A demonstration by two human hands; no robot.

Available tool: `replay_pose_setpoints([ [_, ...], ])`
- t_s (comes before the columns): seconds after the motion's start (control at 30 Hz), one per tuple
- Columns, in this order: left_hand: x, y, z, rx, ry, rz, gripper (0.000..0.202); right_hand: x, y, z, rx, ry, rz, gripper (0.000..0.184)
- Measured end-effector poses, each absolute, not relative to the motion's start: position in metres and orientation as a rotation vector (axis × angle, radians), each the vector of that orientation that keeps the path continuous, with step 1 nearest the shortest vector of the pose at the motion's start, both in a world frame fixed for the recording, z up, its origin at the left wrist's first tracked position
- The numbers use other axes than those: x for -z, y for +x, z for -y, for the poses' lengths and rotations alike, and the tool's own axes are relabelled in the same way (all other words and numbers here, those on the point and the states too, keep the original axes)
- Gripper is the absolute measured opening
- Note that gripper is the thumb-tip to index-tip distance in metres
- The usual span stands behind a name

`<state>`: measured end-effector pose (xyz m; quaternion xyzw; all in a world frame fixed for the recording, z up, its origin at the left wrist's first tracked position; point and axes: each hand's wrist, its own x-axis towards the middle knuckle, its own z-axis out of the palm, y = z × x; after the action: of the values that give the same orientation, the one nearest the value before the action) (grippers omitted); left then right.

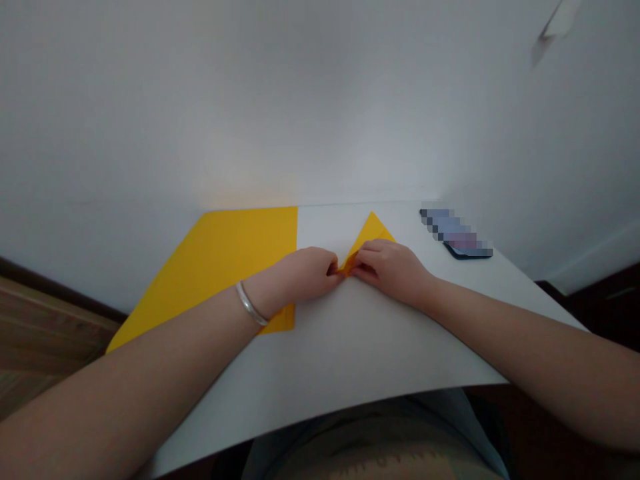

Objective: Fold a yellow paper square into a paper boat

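Observation:
Between my two hands is a small piece of folded yellow paper, its pointed tip standing up toward the wall. My left hand pinches the paper's left corner, fingers curled in and thumb toward the right. With its fingertips pressed together, my right hand grips the lower middle of the paper and hides part of it. The hands nearly meet just above the table. Beneath my left forearm lies a large sheet of yellow paper. A silver bangle circles my left wrist.
The white table stands against a pale wall. A phone, its screen blurred out, lies at the back right. Wooden furniture is at the left, below the table's edge.

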<state>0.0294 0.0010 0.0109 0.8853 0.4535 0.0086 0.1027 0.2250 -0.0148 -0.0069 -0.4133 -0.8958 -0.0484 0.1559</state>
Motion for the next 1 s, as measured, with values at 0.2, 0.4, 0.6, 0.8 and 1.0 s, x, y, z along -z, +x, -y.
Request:
replay_pose_setpoints([
  [0.2,-0.014,0.031,0.000,-0.005,2.563,-1.392,0.028,0.007,0.225,0.016,0.127,-1.217,2.524,0.019],
  [0.4,-0.014,0.030,0.001,-0.003,2.589,-1.384,0.028,0.010,0.231,0.014,0.149,-0.977,2.618,0.017],
  [0.6,-0.012,0.027,0.000,0.022,2.611,-1.358,0.026,0.009,0.237,0.015,0.204,-0.846,2.688,0.030],
  [0.8,-0.010,0.026,-0.002,0.025,2.629,-1.360,0.024,0.005,0.240,0.018,0.269,-0.795,2.750,0.031],
  [1.0,-0.011,0.029,-0.001,0.006,2.628,-1.387,0.022,0.004,0.239,0.020,0.278,-0.823,2.769,0.031],
])
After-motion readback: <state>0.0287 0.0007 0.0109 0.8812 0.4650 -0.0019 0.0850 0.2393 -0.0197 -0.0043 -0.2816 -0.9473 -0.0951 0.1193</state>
